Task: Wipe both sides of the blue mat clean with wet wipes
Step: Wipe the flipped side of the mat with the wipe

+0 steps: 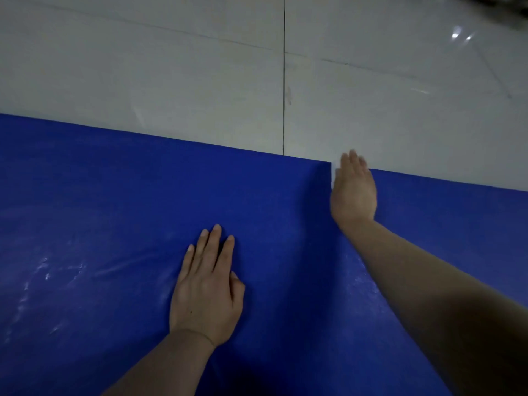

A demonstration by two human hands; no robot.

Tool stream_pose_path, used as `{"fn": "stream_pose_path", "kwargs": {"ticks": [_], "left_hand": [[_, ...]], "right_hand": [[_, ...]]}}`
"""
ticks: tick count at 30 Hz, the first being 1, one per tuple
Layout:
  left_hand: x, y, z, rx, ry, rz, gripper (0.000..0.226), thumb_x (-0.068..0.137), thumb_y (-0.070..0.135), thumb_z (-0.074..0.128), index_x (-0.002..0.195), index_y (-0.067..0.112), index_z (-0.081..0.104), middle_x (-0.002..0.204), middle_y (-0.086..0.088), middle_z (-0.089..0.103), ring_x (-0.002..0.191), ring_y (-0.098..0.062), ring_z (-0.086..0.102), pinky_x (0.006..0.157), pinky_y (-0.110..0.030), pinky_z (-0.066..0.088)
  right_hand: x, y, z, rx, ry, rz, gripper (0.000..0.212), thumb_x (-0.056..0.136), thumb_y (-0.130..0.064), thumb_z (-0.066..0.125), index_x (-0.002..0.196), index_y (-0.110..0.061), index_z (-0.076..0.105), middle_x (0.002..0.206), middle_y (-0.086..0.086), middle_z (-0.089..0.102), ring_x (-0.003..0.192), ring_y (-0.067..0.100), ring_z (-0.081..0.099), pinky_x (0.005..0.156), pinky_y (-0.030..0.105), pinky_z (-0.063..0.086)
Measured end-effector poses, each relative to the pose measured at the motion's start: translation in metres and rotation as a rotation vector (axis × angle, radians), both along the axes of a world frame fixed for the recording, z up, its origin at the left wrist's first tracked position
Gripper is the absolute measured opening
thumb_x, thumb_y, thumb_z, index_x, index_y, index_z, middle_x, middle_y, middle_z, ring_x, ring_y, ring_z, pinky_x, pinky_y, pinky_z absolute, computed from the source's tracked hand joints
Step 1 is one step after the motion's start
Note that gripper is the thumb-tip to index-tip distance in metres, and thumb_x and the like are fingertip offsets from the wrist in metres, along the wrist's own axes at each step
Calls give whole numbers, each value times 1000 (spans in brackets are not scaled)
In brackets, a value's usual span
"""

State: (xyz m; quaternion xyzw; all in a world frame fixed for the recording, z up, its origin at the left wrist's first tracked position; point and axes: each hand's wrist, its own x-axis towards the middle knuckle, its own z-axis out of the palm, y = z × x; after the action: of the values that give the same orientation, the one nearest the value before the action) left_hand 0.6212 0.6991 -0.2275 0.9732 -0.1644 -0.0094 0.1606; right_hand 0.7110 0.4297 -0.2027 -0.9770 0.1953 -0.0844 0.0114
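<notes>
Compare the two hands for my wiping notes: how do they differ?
The left hand lies flat mid-mat, near the camera, with nothing under it; the right hand reaches to the blue mat's far edge, pressing a white wet wipe that peeks out. Both have straight fingers, palms down on the mat.

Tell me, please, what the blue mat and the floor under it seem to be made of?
The blue mat looks like foam or soft rubber with a matte, finely textured face; whitish smears show on it, and it gives no sharp reflections. Which of the two cannot be told. The floor looks like large glazed ceramic tiles, pale and glossy: dark grout lines cross it and lamp highlights reflect at the upper right.
</notes>
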Motion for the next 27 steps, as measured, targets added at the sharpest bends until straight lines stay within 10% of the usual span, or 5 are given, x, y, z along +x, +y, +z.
{"fn": "stream_pose_path", "kwargs": {"ticks": [5,11,19,23,27], "left_hand": [[2,0,1,14,13,3,58,86,26,30,135,6,53,150,-13,39,140,-23,28,114,-36,12],[4,-1,1,9,23,8,58,86,27,30,136,8,51,151,-11,36,141,-21,25,114,-35,12],[6,1,1,-16,34,-8,59,84,27,31,136,8,51,150,-13,38,140,-25,28,114,-36,15],[7,2,2,-12,44,-13,59,83,28,32,136,9,52,150,-13,38,140,-24,26,114,-36,13],[7,1,3,-13,48,-11,59,83,28,32,135,9,54,150,-13,38,140,-23,26,113,-37,14]], "right_hand": [[2,92,-2,27,2,449,42,100,-22,29,135,-14,49,147,8,39,137,16,33,112,21,24],[5,97,-13,331,42,20,69,101,-34,38,152,-13,-2,160,4,-7,147,18,-5,120,33,1],[43,169,7,309,193,240,50,101,-22,38,149,-16,23,159,5,4,143,27,16,108,36,30],[49,152,3,198,312,352,56,100,-45,30,151,-33,9,158,0,-18,145,23,-12,112,58,-2],[52,107,-11,50,363,332,89,89,-38,59,153,-18,0,160,5,-6,146,25,-4,118,46,8]]}}
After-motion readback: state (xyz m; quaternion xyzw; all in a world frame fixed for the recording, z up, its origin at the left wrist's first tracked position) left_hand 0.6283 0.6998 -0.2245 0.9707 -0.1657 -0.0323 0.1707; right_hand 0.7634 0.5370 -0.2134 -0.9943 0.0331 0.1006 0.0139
